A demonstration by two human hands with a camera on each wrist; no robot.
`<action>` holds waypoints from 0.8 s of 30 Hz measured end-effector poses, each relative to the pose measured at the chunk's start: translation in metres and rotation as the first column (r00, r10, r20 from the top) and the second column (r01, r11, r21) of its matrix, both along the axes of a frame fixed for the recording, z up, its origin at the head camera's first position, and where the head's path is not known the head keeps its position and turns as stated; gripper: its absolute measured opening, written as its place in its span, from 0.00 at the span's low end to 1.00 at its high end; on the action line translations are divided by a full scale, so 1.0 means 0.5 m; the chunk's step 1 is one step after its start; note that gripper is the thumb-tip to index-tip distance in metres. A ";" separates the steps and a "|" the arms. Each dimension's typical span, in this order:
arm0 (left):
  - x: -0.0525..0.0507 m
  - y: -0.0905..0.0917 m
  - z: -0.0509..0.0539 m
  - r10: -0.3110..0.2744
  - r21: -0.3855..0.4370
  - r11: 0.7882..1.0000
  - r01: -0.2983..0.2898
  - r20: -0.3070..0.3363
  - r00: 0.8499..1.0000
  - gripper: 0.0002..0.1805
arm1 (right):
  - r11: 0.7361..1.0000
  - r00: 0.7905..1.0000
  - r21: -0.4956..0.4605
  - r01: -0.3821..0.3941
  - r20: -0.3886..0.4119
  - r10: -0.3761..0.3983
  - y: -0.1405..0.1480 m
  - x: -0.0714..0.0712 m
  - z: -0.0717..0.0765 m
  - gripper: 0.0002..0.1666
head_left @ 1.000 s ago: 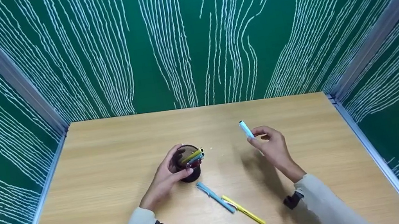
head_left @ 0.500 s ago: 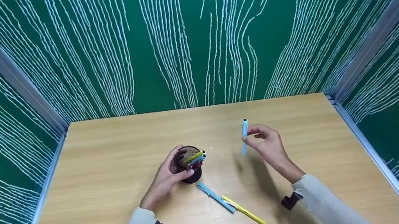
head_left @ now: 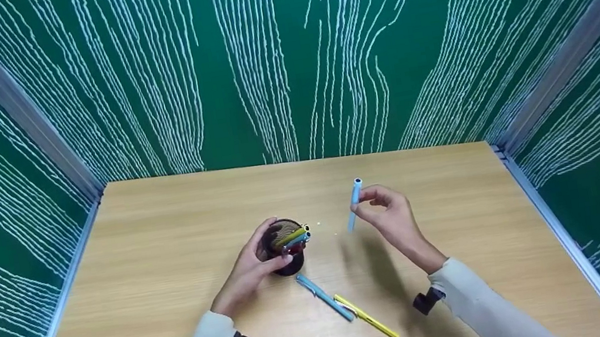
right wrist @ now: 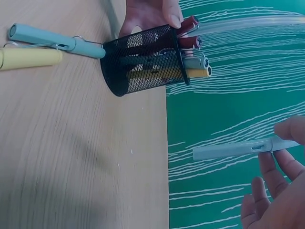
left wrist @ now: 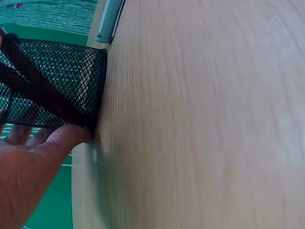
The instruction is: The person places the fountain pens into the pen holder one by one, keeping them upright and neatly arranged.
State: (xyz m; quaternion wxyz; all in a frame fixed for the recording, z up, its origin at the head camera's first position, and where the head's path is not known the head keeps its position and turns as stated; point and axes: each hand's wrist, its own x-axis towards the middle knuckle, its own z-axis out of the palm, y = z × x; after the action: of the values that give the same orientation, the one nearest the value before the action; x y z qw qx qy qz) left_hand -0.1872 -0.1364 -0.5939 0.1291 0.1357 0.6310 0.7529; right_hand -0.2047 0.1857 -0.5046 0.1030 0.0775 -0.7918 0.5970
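My left hand (head_left: 249,268) grips a black mesh pen cup (left wrist: 57,76) that stands on the table, its thumb on the near side. Inside the cup lean a yellow pen (right wrist: 198,73), a blue pen (right wrist: 195,62) and dark red pens (right wrist: 189,42). To the right of the cup, my right hand (head_left: 393,217) pinches a light blue pen (head_left: 355,202) between thumb and fingers. That pen is nearly upright in the air, apart from the cup. In front of the cup lie another blue pen (head_left: 325,298) and a yellow pen (head_left: 367,318), touching or nearly so.
The wooden table (head_left: 181,210) has green walls (head_left: 263,79) with white wavy lines behind it and at both sides. Grey metal posts (head_left: 16,98) stand at the back corners. Tiny white specks lie on the table right of the cup.
My right hand has moved a little left toward the cup, and the light blue pen has turned from slanted to nearly upright. The left hand and cup have hardly moved.
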 end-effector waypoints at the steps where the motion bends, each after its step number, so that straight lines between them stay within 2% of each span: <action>1: 0.000 0.000 0.000 -0.001 -0.001 1.000 0.001 0.001 1.000 0.54 | 1.000 1.000 0.003 -0.002 0.000 0.002 -0.003 0.000 0.000 0.07; 7: -0.001 -0.003 -0.002 0.005 -0.025 1.000 -0.005 0.001 1.000 0.54 | 1.000 1.000 0.019 -0.020 -0.005 0.020 -0.019 -0.002 0.001 0.08; 24: -0.001 -0.005 0.000 0.003 -0.042 0.999 -0.004 -0.019 1.000 0.52 | 0.995 0.995 -0.028 -0.096 -0.030 0.095 -0.075 -0.003 0.025 0.10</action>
State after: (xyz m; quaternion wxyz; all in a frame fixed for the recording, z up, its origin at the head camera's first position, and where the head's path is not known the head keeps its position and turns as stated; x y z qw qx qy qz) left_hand -0.1879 -0.1387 -0.5939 0.1248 0.1387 0.6482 0.7382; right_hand -0.2063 0.1483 -0.4919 0.0867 0.1221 -0.7768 0.6117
